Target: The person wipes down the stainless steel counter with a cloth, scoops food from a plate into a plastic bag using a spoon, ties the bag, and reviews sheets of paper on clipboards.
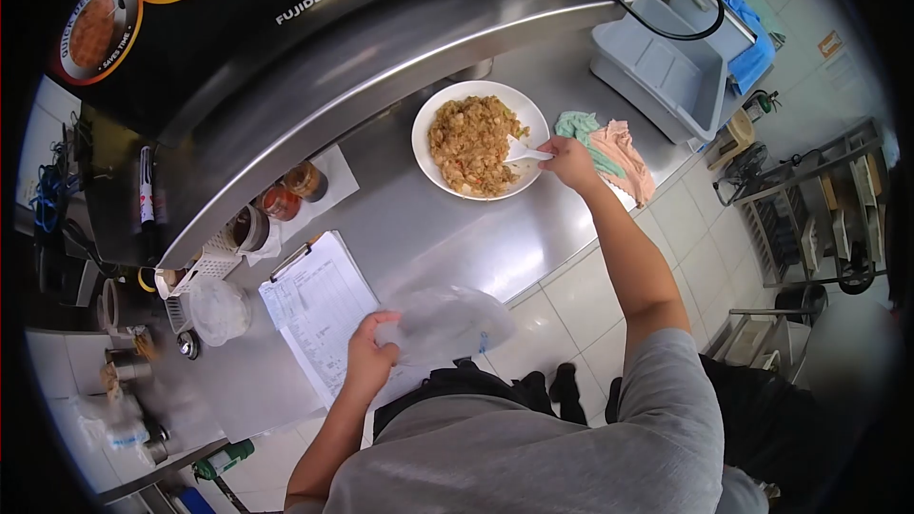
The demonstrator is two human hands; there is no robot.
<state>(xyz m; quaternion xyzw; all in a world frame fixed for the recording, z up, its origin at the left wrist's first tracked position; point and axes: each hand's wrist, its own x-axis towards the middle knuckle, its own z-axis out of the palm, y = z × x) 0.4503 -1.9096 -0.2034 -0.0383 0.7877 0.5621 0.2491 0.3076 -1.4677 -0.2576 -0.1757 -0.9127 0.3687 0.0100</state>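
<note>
Table: the steel table [457,243] lies beneath the right hand [569,164] and extends beyond the left hand [369,354].
Tub: a grey tub [657,67] stands beyond the right hand and to its right, well apart from it.
Clipboard: the clipboard [319,300] with printed papers lies beside the left hand, on its left and beyond.
Bowl: the white bowl [526,178] rests on the table, just left of the right hand.
Bag: the clear plastic bag [452,322] hangs out to the right from the left hand; its content, if any, I cannot tell.
Cloths: green and peach cloths [624,157] lie just to the right of the right hand.
Food: a brown cooked mixture [471,143] with pale pieces fills the bowl, left of the right-hand grip.
Left grip: thumb and fingers pinch the bag at its edge.
Right grip: fingers are closed around the handle end of the spoon.
Spoon: the white spoon [526,150] points leftward from this grip, its head in the food.
</note>
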